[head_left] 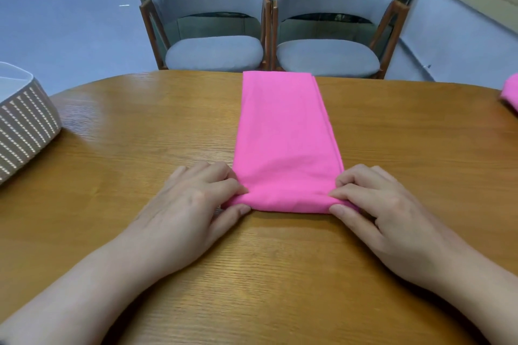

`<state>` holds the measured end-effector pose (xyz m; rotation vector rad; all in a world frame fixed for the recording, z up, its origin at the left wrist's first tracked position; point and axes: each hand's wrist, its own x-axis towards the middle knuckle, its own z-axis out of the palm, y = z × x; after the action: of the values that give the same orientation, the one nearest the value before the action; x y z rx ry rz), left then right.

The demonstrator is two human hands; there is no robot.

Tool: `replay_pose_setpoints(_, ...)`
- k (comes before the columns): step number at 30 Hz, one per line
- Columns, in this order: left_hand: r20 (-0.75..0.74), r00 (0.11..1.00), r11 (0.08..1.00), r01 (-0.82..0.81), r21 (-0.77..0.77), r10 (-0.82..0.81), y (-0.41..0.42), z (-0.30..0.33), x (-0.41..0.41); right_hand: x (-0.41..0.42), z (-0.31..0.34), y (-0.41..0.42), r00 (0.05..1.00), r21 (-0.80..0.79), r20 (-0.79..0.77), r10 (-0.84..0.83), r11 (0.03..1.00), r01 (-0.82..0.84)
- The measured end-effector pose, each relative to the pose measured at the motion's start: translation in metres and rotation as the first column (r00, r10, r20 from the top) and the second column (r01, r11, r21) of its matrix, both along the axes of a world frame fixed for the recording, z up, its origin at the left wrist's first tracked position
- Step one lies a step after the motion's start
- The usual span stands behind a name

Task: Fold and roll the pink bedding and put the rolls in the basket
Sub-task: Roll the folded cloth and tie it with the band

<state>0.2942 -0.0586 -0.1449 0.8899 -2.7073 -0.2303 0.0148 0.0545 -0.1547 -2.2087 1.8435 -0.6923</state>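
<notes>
Nearest the camera, two bare forearms reach forward over the wooden surface [140, 131] to the near end of a long folded strip of pink bedding [286, 131]. The left hand [193, 202] holds the strip's near left corner, its grip closed on the cloth with the thumb along the near edge and the curled fingers on top of the fold. The right hand [372, 204] does the same at the near right corner, thumb at the edge and bent fingers pressing the cloth from above. Between the two hands the near end of the bedding is turned over into a low, rounded first roll that lies across the strip and touches both thumbs. From there the rest of the strip lies flat, running straight away from the hands to the far edge of the surface, with layered edges showing along its right side. A white slotted basket [25, 123] stands at the left edge, well apart from the strip. Another piece of pink cloth [510, 92] shows at the far right edge. Beyond the surface stand two grey chairs [213, 53] side by side.
</notes>
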Motion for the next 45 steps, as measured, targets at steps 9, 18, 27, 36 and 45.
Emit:
replay_pose_setpoints(9, -0.207, 0.975, 0.948, -0.013, 0.318, 0.083, 0.002, -0.003, 0.0, 0.004, 0.005, 0.003, 0.971, 0.086, 0.238, -0.023, 0.996, 0.003)
replay_pose_setpoints(18, -0.284, 0.954, 0.983, -0.051, 0.174, 0.099, -0.005, -0.007, 0.0, 0.013, -0.001, 0.002, 0.995, -0.11, 0.043, -0.094, 0.989, 0.098)
replay_pose_setpoints(27, -0.01, 1.0, 0.997, -0.024, 0.075, 0.025, -0.01, -0.008, 0.011, 0.003, -0.003, -0.001, 0.997, -0.009, -0.058, -0.044, 0.999, 0.043)
replay_pose_setpoints(36, -0.177, 0.984, 0.979, 0.019, 0.204, 0.018, 0.003, 0.001, 0.003, 0.006, 0.008, 0.005, 0.943, 0.056, 0.305, -0.13, 0.991, 0.118)
replay_pose_setpoints(45, -0.319, 0.908, 0.858, -0.077, 0.507, 0.27, 0.004, -0.002, -0.007, 0.012, 0.005, 0.003, 0.975, -0.103, 0.121, -0.188, 0.974, 0.201)
